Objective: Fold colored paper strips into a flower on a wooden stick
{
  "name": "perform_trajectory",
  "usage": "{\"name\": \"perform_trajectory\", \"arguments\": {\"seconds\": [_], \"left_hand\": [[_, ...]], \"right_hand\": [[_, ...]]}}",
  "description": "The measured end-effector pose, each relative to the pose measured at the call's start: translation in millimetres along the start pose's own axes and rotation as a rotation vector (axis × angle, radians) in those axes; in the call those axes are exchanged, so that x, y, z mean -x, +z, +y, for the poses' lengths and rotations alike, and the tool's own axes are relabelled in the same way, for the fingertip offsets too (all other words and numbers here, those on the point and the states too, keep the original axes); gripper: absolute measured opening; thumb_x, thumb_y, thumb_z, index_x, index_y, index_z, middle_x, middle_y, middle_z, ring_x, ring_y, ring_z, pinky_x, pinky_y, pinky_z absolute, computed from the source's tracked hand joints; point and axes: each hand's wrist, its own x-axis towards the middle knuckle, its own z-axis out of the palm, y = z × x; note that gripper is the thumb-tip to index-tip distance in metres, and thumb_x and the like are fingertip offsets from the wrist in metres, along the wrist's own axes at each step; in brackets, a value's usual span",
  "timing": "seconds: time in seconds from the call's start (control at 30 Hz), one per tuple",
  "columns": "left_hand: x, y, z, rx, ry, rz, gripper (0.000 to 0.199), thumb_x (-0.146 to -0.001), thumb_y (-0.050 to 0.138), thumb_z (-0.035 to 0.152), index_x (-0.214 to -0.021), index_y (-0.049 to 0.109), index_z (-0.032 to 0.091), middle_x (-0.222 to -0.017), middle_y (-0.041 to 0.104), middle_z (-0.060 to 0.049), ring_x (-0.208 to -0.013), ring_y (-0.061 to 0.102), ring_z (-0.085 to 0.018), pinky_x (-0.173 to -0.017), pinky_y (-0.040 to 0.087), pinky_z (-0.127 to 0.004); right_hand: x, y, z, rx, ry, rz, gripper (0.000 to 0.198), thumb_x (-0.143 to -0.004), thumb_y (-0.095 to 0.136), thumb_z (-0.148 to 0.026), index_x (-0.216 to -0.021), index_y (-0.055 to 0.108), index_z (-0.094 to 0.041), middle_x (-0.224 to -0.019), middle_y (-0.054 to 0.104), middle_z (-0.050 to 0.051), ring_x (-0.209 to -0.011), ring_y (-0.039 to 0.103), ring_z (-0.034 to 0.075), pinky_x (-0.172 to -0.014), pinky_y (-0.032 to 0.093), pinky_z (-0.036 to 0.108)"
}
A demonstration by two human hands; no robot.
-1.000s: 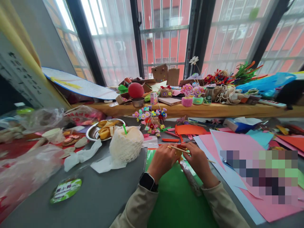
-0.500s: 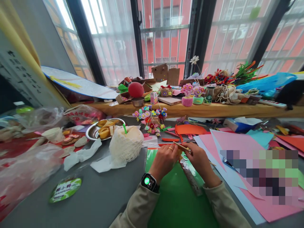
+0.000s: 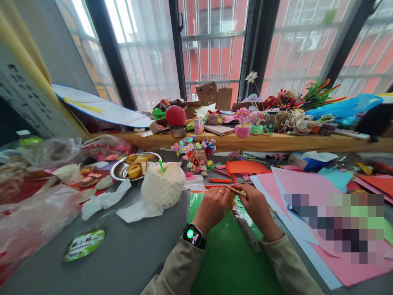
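My left hand and my right hand meet over a green sheet on the grey table. Between them they pinch a thin wooden stick with a small yellow paper piece wrapped at it; the paper is mostly hidden by my fingers. The stick runs from above my left knuckles down to the right past my right hand. A ring is on my left hand and a smartwatch on that wrist, its screen lit.
A net-wrapped white coconut with a green straw stands left of my hands. Behind are a paper-flower bunch, a metal plate of peels, pink and orange paper sheets, plastic bags at left, and a cluttered wooden sill.
My hands have turned the stick slightly, so its far end sits a little higher. The watch screen lit up. Little else has moved.
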Motion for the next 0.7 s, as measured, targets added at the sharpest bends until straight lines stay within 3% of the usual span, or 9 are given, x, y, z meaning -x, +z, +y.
{"name": "perform_trajectory", "arguments": {"seconds": [0.27,0.7], "left_hand": [[0.5,1.4,-0.6,-0.027,0.004,0.022,0.028,-0.084,0.030,0.025,-0.103,0.046,0.011,-0.074,0.057,-0.008,-0.068,0.054,-0.020,-0.058,0.041,-0.032],[0.2,2.5,-0.1,0.089,-0.029,0.053,0.032,-0.082,0.033,0.028,-0.106,0.045,0.010,-0.077,0.059,-0.011,-0.071,0.055,-0.020,-0.060,0.043,-0.032]], "right_hand": [[1.4,3.8,-8.9,0.033,0.045,0.024,0.022,-0.071,0.042,-0.011,-0.085,0.058,-0.017,-0.084,0.062,0.005,-0.081,0.057,0.018,-0.068,0.043,0.028],[1.7,5.2,-4.9,-0.022,0.062,0.032,0.022,-0.071,0.042,-0.015,-0.086,0.058,-0.017,-0.084,0.065,0.006,-0.076,0.060,0.019,-0.065,0.045,0.029]]}}
